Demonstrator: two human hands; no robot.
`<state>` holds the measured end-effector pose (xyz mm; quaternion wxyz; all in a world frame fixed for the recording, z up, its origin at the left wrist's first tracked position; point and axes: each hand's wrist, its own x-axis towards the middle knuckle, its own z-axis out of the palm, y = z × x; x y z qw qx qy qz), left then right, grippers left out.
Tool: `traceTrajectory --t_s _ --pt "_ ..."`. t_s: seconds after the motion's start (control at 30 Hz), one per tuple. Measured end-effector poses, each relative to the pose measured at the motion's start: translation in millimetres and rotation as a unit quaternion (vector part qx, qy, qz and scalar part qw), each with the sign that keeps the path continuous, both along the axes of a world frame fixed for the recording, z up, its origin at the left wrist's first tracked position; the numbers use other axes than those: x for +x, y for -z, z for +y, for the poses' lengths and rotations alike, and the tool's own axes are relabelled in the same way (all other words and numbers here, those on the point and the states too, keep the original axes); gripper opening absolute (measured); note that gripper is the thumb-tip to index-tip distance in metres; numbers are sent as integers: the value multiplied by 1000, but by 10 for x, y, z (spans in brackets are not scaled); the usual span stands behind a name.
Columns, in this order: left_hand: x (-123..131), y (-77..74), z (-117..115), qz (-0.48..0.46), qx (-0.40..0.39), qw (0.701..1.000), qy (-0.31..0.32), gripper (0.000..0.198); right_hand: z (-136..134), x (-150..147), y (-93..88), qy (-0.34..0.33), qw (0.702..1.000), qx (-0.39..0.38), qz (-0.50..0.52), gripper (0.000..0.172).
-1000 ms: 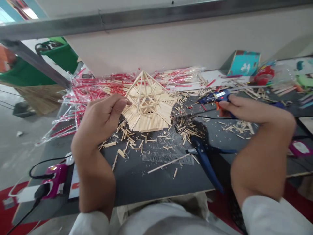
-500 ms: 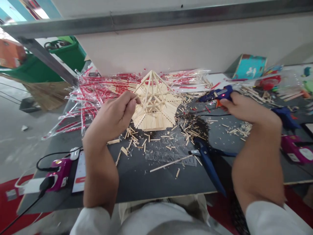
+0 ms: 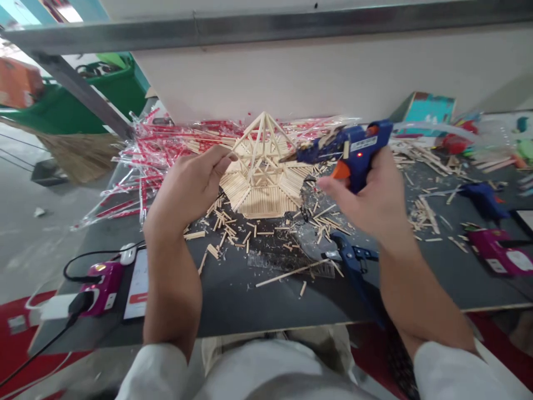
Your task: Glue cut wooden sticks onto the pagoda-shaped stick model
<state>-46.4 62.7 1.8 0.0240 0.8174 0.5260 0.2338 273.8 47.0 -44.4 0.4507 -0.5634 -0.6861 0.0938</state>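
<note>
In the middle of the table stands a model built of thin wooden sticks [image 3: 266,201], with a flat, angular base and a pointed frame above it. My left hand [image 3: 195,183] pinches at the frame's left side; its fingertips hide whether they grip the frame or a separate stick. A blue glue gun [image 3: 361,153] with an orange trigger and a lit red light is in my right hand [image 3: 375,203]. My fingers wrap its handle, thumb stretched out near the trigger. The gun's nozzle points left, close to the right side of the frame.
Plastic-wrapped sticks with red strips [image 3: 145,144] lie behind and left. Short stick offcuts [image 3: 225,230], a clear ruler [image 3: 287,264] and a blue cutter [image 3: 353,261] lie in front. A second glue gun [image 3: 485,200] rests at right. Purple power blocks [image 3: 104,286] and a phone [image 3: 136,289] sit on the table [image 3: 258,314].
My right hand has brought the glue gun leftward, from the table's right side to beside the stick frame. My left hand stays at the frame's left side, nearly still.
</note>
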Motion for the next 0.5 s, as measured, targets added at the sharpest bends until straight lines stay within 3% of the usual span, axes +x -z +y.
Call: traceTrajectory --t_s 0.13,0.5 --pt "-7 22 17 19 3 1000 -6 38 -33 -259 57 71 994 -19 -79 47" --pt "12 40 61 42 -11 999 -6 37 78 -348 161 88 986 -51 -130 34"
